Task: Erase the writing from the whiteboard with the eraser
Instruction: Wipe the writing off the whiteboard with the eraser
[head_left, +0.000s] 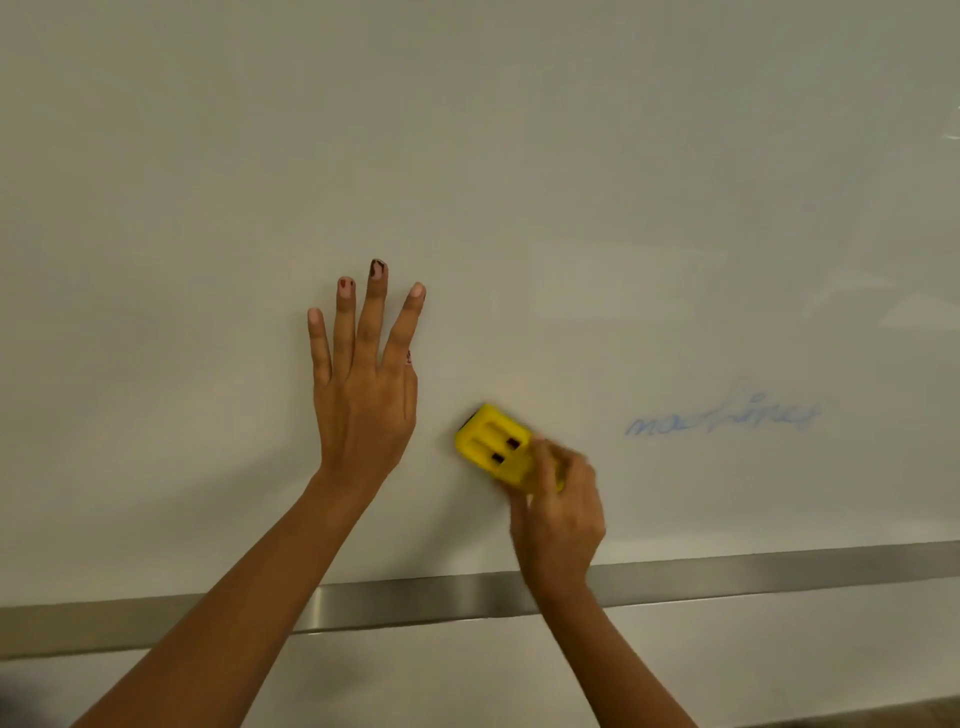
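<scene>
The whiteboard (467, 156) fills most of the view. A faint blue handwritten word (722, 415) sits on it at the lower right. My right hand (558, 512) grips a yellow eraser (493, 447) and holds it against the board, left of the word and apart from it. My left hand (363, 384) rests flat on the board with straight, spread fingers, just left of the eraser.
A grey metal ledge (457, 597) runs along the board's lower edge, crossed by both forearms. Below it is a pale wall. Faint wipe smears (841, 296) show on the board at the right.
</scene>
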